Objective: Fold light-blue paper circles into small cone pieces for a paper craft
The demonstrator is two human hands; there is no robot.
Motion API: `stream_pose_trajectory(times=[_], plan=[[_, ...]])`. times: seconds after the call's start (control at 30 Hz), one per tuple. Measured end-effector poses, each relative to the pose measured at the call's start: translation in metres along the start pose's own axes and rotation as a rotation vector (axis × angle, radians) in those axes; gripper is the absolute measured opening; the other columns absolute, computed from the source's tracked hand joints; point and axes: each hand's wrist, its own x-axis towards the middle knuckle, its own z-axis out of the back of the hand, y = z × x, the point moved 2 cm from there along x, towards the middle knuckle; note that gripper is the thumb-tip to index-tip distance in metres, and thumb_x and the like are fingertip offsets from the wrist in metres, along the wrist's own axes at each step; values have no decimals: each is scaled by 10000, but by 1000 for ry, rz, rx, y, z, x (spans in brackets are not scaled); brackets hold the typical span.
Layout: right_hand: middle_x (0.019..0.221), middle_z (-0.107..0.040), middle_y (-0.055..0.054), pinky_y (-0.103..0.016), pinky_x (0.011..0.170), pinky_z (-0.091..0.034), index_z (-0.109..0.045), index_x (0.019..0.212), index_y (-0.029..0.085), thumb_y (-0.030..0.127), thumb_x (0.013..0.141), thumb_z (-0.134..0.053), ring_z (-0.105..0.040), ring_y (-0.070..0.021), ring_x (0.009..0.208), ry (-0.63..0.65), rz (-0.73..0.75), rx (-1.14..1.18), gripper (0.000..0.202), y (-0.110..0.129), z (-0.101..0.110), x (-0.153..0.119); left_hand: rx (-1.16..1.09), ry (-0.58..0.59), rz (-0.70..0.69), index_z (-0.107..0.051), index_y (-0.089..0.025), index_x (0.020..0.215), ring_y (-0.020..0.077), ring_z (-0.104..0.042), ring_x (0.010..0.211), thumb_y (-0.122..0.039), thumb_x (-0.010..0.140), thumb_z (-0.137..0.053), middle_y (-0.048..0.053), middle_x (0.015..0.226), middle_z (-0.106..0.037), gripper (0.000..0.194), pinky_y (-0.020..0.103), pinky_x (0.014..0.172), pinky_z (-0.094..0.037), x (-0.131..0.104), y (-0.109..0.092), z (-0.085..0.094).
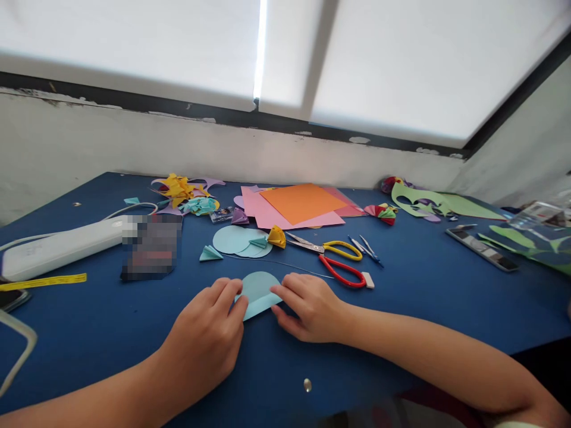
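A light blue paper circle (pixel 257 286) lies on the blue table between my hands, its near edge folded up and over. My left hand (pixel 209 333) pinches the left end of the fold between thumb and fingers. At the right end, my right hand (pixel 307 304) grips the paper with its thumb below and fingertips on top. Just beyond lie several flat light blue circles (pixel 232 238), a small folded blue paper cone (pixel 210 254) and a yellow folded cone (pixel 276 237). Scissors (pixel 343 261) with one red and one yellow handle rest open beyond my right hand.
Orange paper (pixel 303 202) tops a stack of pink sheets at the back. A white power strip (pixel 71 246) and yellow tape (pixel 44 282) are on the left. Tweezers (pixel 368 249), an eraser (pixel 367 280), a phone (pixel 482 248) and green scraps (pixel 473 205) lie to the right.
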Motion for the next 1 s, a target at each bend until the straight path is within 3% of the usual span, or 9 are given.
stream_pose_trajectory(times=[0.07,0.13,0.3,0.5,0.63,0.73,0.83,1.0], plan=[[943,-555,-116,-333,705,-422,-527,1162,84,373,877,-469,-501,-200,812,46,-51,77,409,-3,-1,1,-46,26,-1,-616,-70,1091,327,-479,1126,-35,788,-380,186,1209,-556,386,462,887,-416,-1,4,-8],[1042,-526,-130,-397,800,-412,-494,1218,122,422,865,-501,-489,-230,911,111,-101,151,464,-4,-1,2,-120,73,13,-578,-78,1157,301,-464,1154,-50,808,-360,158,1249,-547,413,464,945,-364,-4,4,-14],[1048,-511,-95,-408,863,-390,-562,1114,189,366,834,-591,-485,-207,950,169,-211,367,333,-6,1,2,-279,163,64,-556,-157,1191,254,-511,1089,-158,888,-355,91,1207,-588,363,479,979,-304,-5,1,-6],[937,-580,-62,-353,829,-393,-582,909,187,193,888,-498,-526,-164,901,21,-145,469,87,-9,3,3,-456,263,135,-495,-285,1237,209,-482,1145,-167,825,-462,14,1281,-522,430,439,984,-307,3,10,5],[913,-645,-46,-339,869,-379,-518,977,179,117,917,-420,-594,-126,898,-112,11,473,131,-14,8,1,-353,144,-18,-511,-228,1213,233,-482,1171,-122,831,-444,32,1240,-578,402,459,984,-298,4,19,-6],[1003,-659,-54,-382,938,-334,-513,999,174,97,904,-438,-566,-159,1051,-117,180,239,143,-21,11,-2,-85,-49,-210,-631,-130,989,238,-606,937,-58,858,-416,78,961,-691,263,427,869,-384,3,20,-11],[1046,-651,-63,-426,963,-297,-546,946,161,94,886,-456,-508,-206,1128,4,246,6,127,-28,8,-3,137,-138,-305,-659,-83,865,258,-621,854,-43,857,-432,113,840,-695,230,388,751,-433,-1,16,-10],[1054,-626,-87,-371,896,-363,-566,962,138,70,848,-431,-497,-205,1082,236,219,-1,189,-30,8,-1,26,-62,-309,-623,-123,1035,267,-592,1009,-70,886,-393,92,1057,-672,280,387,788,-458,-1,14,-9]])
